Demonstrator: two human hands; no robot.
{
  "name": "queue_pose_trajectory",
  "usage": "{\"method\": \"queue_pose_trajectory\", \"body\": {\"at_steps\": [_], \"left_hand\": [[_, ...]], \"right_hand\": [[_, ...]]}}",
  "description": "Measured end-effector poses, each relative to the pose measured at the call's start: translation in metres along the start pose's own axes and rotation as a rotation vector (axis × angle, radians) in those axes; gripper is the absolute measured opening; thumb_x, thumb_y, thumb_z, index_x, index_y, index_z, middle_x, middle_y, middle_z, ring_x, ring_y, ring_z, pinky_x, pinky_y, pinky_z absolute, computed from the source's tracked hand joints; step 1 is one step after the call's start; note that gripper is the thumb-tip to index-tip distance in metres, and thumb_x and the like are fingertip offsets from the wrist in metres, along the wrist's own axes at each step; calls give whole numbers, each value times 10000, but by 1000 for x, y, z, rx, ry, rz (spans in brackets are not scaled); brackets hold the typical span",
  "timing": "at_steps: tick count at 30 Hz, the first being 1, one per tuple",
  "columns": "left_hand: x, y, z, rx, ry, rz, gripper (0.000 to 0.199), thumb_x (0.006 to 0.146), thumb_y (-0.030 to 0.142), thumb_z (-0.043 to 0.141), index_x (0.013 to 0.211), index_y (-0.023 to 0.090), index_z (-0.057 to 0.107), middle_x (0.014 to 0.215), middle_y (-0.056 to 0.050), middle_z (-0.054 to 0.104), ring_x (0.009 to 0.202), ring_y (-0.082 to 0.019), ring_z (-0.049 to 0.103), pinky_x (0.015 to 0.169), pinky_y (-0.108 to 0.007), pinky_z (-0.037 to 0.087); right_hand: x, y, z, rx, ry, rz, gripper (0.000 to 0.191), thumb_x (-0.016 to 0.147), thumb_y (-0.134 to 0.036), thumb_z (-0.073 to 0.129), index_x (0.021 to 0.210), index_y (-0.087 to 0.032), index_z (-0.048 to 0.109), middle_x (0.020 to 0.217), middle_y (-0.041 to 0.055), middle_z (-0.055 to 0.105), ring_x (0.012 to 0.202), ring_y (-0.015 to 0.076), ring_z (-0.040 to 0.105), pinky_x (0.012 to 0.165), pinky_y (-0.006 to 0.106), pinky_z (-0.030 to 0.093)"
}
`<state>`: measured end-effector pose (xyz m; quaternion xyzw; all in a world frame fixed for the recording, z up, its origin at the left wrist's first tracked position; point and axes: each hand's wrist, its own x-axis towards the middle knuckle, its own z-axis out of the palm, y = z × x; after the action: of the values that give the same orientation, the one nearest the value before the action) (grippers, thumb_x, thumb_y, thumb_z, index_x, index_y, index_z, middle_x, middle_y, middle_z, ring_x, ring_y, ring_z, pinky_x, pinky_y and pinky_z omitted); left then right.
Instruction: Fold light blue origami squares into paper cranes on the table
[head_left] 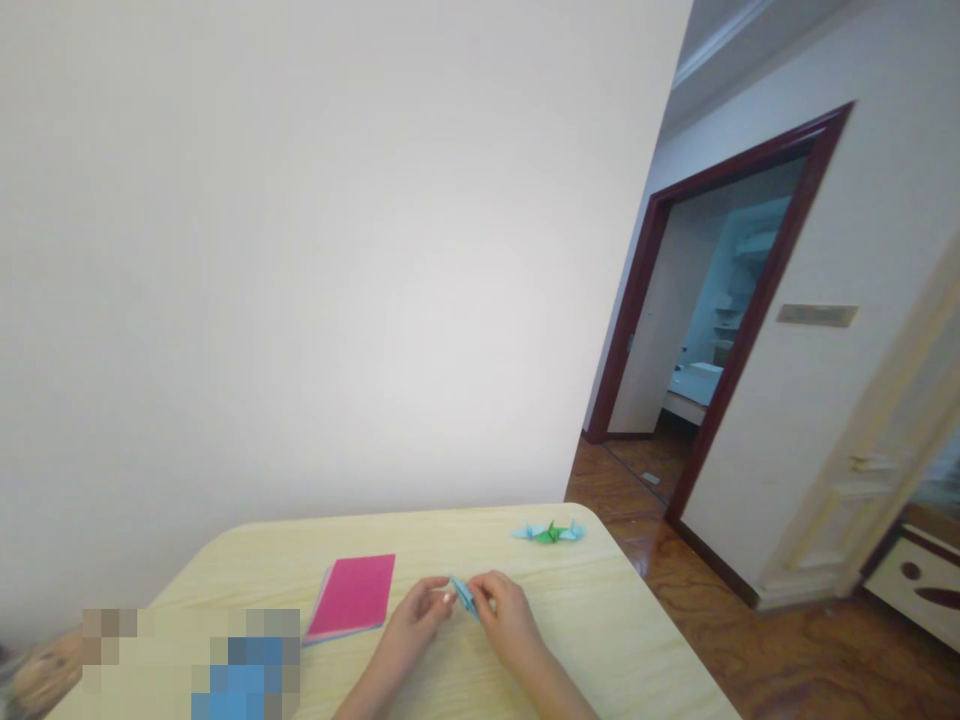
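Observation:
A small folded piece of light blue paper is held just above the wooden table, between my two hands. My right hand pinches its right side with thumb and fingers. On its left side my left hand has its fingers curled, with the fingertips at the paper's edge. Farther back on the table, folded paper figures, green and light blue, stand close together. Left of my left hand lies a stack of square paper with a pink sheet on top.
The pale wooden table meets a white wall behind. A blurred, pixelated patch with blue in it covers the lower left. Beyond the right edge are a wooden floor, a doorway with a dark red frame and a cabinet.

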<state>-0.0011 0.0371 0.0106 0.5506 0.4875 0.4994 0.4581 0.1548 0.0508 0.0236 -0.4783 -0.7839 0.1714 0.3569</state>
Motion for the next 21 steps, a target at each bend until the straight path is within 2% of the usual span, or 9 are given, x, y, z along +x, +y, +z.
{"method": "queue_pose_trajectory", "body": {"at_steps": [5,8,11,14,17,19,21], "left_hand": [[13,3,-7,-141,22,-54,447,507,582,713,679,189,584,603,2,643,656,-185,622,576,-254,447],[14,-3,-8,-212,25,-122,491,519,638,674,706,201,546,606,17,628,637,-170,622,556,-246,438],[12,-9,-5,-262,-2,-166,540,475,655,688,726,206,527,617,24,618,612,-157,609,535,-239,429],[11,-12,-2,-281,-45,-156,545,442,639,717,701,193,540,548,48,567,525,-117,541,491,-212,385],[11,-11,-2,-288,-69,-120,513,439,622,729,577,186,498,469,80,474,457,-75,435,468,-195,326],[11,-10,-4,-285,-73,-102,512,434,607,740,522,187,462,451,89,433,452,-65,392,467,-193,298],[11,-8,-7,-278,-80,-99,501,438,607,738,548,180,500,459,86,437,454,-66,380,469,-195,286]], "right_hand": [[18,0,3,127,7,-72,143,790,-135,528,782,-188,661,729,22,666,675,152,607,628,221,451],[21,2,5,78,49,-130,138,796,-140,522,793,-190,651,728,26,656,688,162,597,638,237,450],[19,3,9,14,102,-197,121,789,-127,523,798,-186,628,732,32,639,713,171,585,650,249,444],[15,3,14,18,107,-241,121,772,-107,536,810,-190,615,745,30,635,717,167,580,646,242,442],[13,1,17,52,116,-253,126,764,-101,540,821,-190,610,752,28,635,720,162,580,653,239,443],[13,2,18,97,133,-228,124,774,-102,524,809,-187,607,744,28,632,715,157,583,650,234,446],[13,3,19,155,149,-184,117,790,-117,508,791,-182,605,731,25,627,696,150,585,636,225,450]]}}
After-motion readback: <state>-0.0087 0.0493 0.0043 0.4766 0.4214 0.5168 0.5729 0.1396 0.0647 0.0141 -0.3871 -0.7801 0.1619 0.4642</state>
